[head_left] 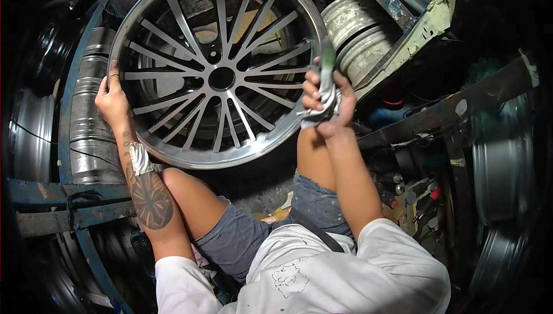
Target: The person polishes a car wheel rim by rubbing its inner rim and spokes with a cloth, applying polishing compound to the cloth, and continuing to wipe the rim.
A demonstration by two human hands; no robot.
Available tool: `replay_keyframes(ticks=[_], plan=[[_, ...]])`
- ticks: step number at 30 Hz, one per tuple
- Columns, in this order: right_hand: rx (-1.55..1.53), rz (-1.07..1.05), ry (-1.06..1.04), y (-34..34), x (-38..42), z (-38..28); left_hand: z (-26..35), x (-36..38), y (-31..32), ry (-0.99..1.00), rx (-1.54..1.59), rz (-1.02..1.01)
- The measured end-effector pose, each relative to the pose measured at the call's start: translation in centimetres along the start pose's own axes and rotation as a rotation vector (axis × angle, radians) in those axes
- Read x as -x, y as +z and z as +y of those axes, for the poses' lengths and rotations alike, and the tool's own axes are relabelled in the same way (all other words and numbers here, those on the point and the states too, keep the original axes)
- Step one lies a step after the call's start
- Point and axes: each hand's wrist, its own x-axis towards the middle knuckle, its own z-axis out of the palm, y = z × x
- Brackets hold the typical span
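A multi-spoke alloy wheel rim point(222, 37) with bright machined spokes and a black inner barrel stands tilted before me, its lower edge close to my knees. My left hand point(113, 100) is closed around its left edge, thumb resting on the polished lip. At the right edge of the wheel, my right hand point(329, 98) grips a crumpled grey-white rag point(328, 92). A blurred dark and green patch shows just above that hand, where the rag overlaps the lip. Wet-looking streaks mark the lip at lower right.
Dull, stained wheel rims point(360, 40) are stacked behind at upper right. Silver rims point(92, 118) line the left side beside a blue metal frame point(40, 193). A rusty metal beam point(438, 107) crosses at right, with another silver rim point(501, 158) beyond. Small clutter lies on the floor at lower right.
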Motion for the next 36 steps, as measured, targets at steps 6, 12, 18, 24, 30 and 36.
replay_keyframes(ticks=[6,12,18,24,30,36], plan=[[0.076,0.024,0.127,-1.8,0.2,2.8,-0.5,1.2,0.3,0.192,-0.061,0.099],[0.235,0.157,0.150,-1.1,0.0,2.6,0.3,2.4,0.0,0.381,-0.098,0.201],[0.329,0.162,0.244,-0.2,0.3,3.2,6.8,7.9,0.2,0.740,0.013,0.166],[0.334,0.100,0.304,0.4,0.4,4.1,7.6,13.9,3.8,0.470,0.370,-0.816],[0.362,0.092,0.315,0.9,0.6,4.4,7.9,14.6,4.4,0.445,0.345,-0.967],[0.394,0.060,0.349,1.2,0.7,4.7,7.1,14.5,4.6,0.420,0.396,-0.960]])
